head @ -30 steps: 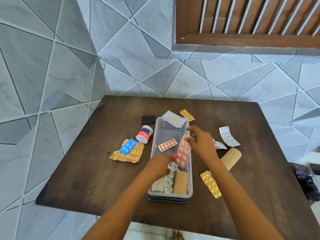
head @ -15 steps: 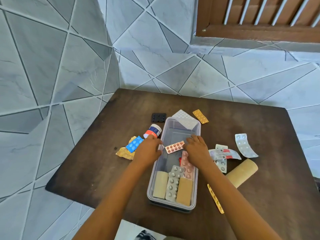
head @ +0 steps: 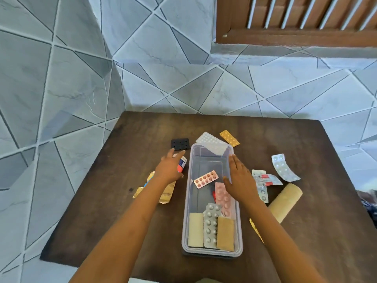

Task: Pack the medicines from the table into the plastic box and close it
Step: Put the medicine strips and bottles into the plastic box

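Head view shows both hands lifted since half a second ago: the left hand (head: 170, 169), fingers spread and holding nothing, now hovers over the small bottle (head: 182, 164), and the right hand (head: 239, 178), flat and empty, has risen from the pink blister strip (head: 224, 198) to the right rim of the plastic box (head: 188, 201). The bottle and the blue strip at the left forearm are largely hidden. The uncovered box sits on the surface (head: 306, 252) between the hands.
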Available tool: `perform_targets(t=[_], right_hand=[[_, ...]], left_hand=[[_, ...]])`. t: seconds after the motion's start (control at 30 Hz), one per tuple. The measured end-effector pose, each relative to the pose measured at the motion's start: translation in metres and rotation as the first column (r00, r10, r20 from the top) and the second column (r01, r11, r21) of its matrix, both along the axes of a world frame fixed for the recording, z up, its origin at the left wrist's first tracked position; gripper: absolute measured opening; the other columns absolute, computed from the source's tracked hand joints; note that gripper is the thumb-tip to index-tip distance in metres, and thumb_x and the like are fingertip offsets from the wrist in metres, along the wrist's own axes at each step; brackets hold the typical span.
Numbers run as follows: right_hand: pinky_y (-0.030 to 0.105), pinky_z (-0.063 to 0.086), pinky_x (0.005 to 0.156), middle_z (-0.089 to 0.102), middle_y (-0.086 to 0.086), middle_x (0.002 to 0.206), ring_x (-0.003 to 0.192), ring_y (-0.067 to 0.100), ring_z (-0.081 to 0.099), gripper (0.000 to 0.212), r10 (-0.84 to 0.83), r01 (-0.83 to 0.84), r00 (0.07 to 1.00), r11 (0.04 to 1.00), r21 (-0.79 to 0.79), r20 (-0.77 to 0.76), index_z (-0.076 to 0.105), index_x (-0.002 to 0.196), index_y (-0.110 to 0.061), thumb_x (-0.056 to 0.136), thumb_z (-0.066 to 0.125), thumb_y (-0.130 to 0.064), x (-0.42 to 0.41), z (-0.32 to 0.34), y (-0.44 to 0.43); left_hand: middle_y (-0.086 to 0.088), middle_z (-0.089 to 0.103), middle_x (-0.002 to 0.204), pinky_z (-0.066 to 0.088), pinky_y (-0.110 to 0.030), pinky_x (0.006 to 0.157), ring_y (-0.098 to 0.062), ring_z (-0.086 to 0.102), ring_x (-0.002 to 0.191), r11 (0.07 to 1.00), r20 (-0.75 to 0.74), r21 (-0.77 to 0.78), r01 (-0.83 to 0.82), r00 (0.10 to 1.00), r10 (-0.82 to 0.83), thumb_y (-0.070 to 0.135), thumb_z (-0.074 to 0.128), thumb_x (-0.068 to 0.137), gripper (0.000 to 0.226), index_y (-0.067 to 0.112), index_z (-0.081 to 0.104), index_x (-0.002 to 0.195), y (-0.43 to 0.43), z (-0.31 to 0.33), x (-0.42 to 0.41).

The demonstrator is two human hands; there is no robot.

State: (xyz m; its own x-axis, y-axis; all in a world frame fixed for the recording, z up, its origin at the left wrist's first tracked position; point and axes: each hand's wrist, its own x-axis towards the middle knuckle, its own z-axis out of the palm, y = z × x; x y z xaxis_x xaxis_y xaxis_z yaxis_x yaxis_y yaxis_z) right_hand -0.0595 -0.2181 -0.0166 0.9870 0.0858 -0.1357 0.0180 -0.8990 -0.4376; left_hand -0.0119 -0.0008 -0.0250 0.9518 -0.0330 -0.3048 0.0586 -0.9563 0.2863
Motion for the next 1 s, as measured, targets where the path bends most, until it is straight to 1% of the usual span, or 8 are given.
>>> perform_targets(t=[0.17, 0.3, 0.4, 0.53, 0.6, 0.77, 0.9, 1.0], right_hand=[[0.038, 0.021, 0.116, 0.007, 0.001, 0.158, 0.144, 0.022, 0.019, 0.067, -0.021, 0.022, 0.999, 0.999, 0.031, -0.036, 0.004, 0.146, -0.018, 0.094, 0.042, -0.034, -0.018, -0.008, -0.005], [0.036, 0.02, 0.117, 0.01, 0.001, 0.157, 0.144, 0.022, 0.019, 0.06, -0.044, 0.043, 0.999, 0.998, 0.036, 0.007, 0.006, 0.146, -0.018, 0.096, 0.038, -0.028, -0.02, -0.01, -0.004], [0.034, 0.018, 0.117, 0.012, 0.002, 0.157, 0.144, 0.021, 0.018, 0.058, -0.037, 0.036, 0.998, 0.999, 0.026, 0.041, 0.008, 0.146, -0.017, 0.096, 0.037, -0.025, -0.022, -0.013, -0.005], [0.034, 0.018, 0.117, 0.014, 0.004, 0.157, 0.144, 0.019, 0.018, 0.056, -0.052, 0.052, 0.997, 0.999, 0.009, 0.05, 0.01, 0.146, -0.015, 0.096, 0.036, -0.022, -0.031, -0.016, -0.009], [0.035, 0.019, 0.117, 0.015, 0.004, 0.157, 0.144, 0.02, 0.019, 0.055, -0.049, 0.048, 0.997, 0.999, 0.013, 0.053, 0.011, 0.146, -0.015, 0.096, 0.035, -0.019, -0.035, -0.018, -0.009], [0.039, 0.02, 0.116, 0.018, 0.005, 0.156, 0.143, 0.022, 0.021, 0.055, -0.054, 0.052, 0.995, 0.998, 0.022, 0.081, 0.014, 0.145, -0.014, 0.093, 0.025, -0.026, -0.037, -0.021, -0.008], [0.038, 0.02, 0.116, 0.021, 0.003, 0.155, 0.143, 0.02, 0.022, 0.051, -0.084, 0.079, 0.993, 0.995, 0.065, 0.078, 0.015, 0.145, -0.017, 0.097, 0.03, -0.027, -0.039, -0.023, -0.013], [0.039, 0.026, 0.114, 0.031, 0.006, 0.151, 0.139, 0.022, 0.03, 0.049, -0.192, 0.174, 0.972, 0.975, 0.137, 0.136, 0.024, 0.143, -0.015, 0.096, 0.03, -0.027, -0.048, -0.021, -0.026]], left_hand=[[-0.012, 0.03, 0.15, 0.046, -0.043, 0.101, -0.034, 0.047, 0.126, 0.998, -0.069, -0.066, 0.017, 0.997, -0.022, 0.021, 0.071, 0.076, 0.071, 0.028, 0.037, 0.139, 0.004, -0.008, 0.016], [-0.009, 0.039, 0.142, 0.046, -0.041, 0.099, -0.03, 0.052, 0.118, 0.923, 0.161, -0.361, -0.133, 0.966, 0.202, 0.029, 0.069, 0.078, 0.064, 0.028, 0.039, 0.135, 0.002, 0.02, 0.006], [-0.006, 0.044, 0.136, 0.047, -0.034, 0.093, -0.021, 0.052, 0.11, 0.87, 0.219, -0.493, -0.003, 0.967, 0.128, 0.036, 0.071, 0.077, 0.065, 0.032, 0.04, 0.133, -0.016, 0.049, -0.017], [-0.007, 0.053, 0.127, 0.047, -0.034, 0.087, -0.025, 0.056, 0.11, 0.958, 0.001, -0.121, 0.261, 0.965, -0.263, 0.051, 0.067, 0.074, 0.07, 0.028, 0.038, 0.134, -0.057, 0.038, -0.048], [-0.011, 0.054, 0.126, 0.048, -0.037, 0.088, -0.028, 0.058, 0.111, 0.949, -0.049, 0.086, 0.304, 0.953, -0.3, 0.053, 0.061, 0.078, 0.07, 0.019, 0.037, 0.134, -0.075, 0.023, -0.059], [-0.012, 0.061, 0.12, 0.047, -0.033, 0.087, -0.026, 0.06, 0.108, 0.904, -0.059, 0.292, 0.311, 0.95, -0.308, 0.045, 0.06, 0.084, 0.05, 0.01, 0.054, 0.119, -0.09, 0.023, -0.06], [-0.01, 0.054, 0.124, 0.048, -0.034, 0.085, -0.026, 0.061, 0.105, 0.888, -0.092, 0.311, 0.339, 0.941, -0.327, 0.048, 0.057, 0.084, 0.05, 0.013, 0.055, 0.121, -0.088, 0.04, -0.052], [-0.007, 0.061, 0.12, 0.05, -0.033, 0.085, -0.023, 0.062, 0.106, 0.954, 0.112, 0.101, 0.281, 0.95, -0.292, 0.037, 0.051, 0.09, 0.036, 0.014, 0.06, 0.116, -0.099, 0.053, -0.048]])
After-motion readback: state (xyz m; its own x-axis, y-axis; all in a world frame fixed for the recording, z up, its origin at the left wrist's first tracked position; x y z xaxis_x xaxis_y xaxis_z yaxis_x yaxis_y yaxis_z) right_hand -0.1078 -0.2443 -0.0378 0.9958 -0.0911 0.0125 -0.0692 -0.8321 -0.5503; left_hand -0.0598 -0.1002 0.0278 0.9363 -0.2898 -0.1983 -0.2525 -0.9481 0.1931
